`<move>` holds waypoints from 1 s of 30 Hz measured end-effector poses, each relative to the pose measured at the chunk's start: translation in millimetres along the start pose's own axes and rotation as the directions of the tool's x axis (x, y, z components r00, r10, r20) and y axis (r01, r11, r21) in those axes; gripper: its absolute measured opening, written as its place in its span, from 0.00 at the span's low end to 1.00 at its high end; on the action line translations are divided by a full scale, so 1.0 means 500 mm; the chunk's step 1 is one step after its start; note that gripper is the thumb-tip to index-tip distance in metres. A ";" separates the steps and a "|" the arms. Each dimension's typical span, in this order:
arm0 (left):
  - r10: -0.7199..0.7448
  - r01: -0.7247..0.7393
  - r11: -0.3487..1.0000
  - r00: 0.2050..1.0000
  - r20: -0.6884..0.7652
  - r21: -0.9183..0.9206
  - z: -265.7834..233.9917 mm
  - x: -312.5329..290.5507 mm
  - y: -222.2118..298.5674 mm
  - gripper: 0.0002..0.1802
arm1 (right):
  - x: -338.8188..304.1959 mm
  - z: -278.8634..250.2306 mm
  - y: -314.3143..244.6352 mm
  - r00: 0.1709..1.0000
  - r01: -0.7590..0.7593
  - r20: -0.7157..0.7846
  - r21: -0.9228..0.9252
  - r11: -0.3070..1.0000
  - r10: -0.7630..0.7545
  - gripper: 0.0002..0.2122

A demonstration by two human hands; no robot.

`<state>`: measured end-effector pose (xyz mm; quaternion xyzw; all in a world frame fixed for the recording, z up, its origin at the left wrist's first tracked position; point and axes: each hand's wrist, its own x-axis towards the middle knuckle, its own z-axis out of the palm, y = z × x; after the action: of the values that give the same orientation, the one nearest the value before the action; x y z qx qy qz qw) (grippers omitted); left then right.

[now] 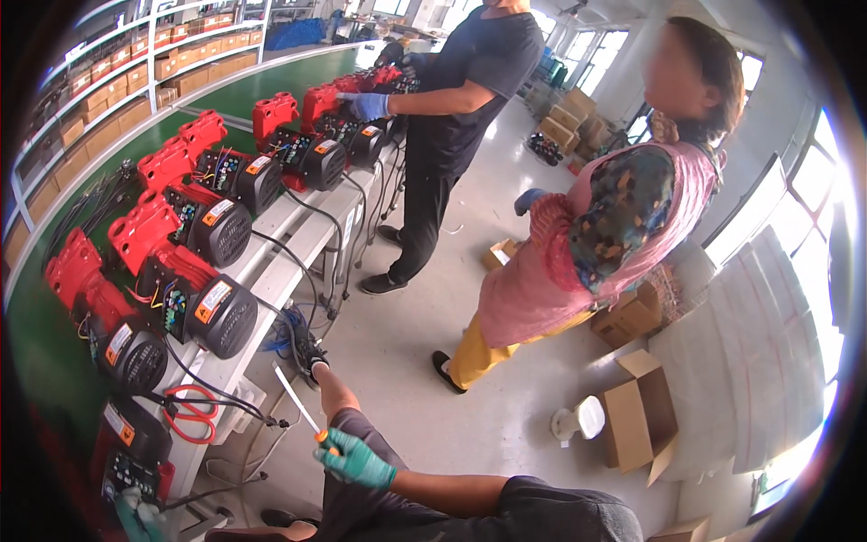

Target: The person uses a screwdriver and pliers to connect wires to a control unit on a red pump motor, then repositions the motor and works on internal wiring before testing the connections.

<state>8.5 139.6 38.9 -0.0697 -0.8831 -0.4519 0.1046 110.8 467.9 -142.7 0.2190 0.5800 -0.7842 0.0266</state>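
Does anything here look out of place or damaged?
No spill or damage stands out. Black cables hang untidily off the bench toward the floor, where they could trip someone. The red-handled scissors lie right at the bench's edge, perhaps easily knocked off. Several red-and-black machines show exposed wiring, though that may be normal here.

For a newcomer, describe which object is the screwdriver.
Start at the green workbench along the left. To the right of its near end is the wearer's green-gloved right hand, gripping the screwdriver. Unlike the red-handled scissors nearby, it has a straight pale shaft and orange handle.
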 end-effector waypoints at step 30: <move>0.094 -0.095 0.932 0.995 -0.021 -0.349 0.025 0.014 -0.083 0.08 | -0.128 0.095 -0.023 0.868 0.460 0.380 -0.376 0.804 -0.319 0.07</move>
<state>-9.1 125.7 0.9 -0.1287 -0.7842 -0.5962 0.1139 150.1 414.1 -97.5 -0.0398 0.7688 -0.6383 0.0008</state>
